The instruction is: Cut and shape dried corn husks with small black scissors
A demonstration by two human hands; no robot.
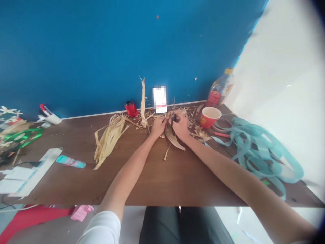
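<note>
At the middle of the table, my right hand [181,126] is closed around dark-handled scissors [173,118], their thin blades pointing up and away from me. Close beside it, my left hand [158,127] has its fingers pinched together on a piece of dry corn husk [173,138], which hangs down below the hands. Where the fingers meet the husk is small and partly hidden. Husk scraps [188,113] lie around both hands. To the left rests a bundle of dry corn husks [110,140], and one upright husk [143,103] leans at the wall.
A phone [160,109] stands against the blue wall. On the right are a red paper cup [208,118], a plastic bottle [218,88] and tangled teal ribbon [264,149]. A red roll [131,109], a blue tube [71,161] and a power strip [42,173] are on the left.
</note>
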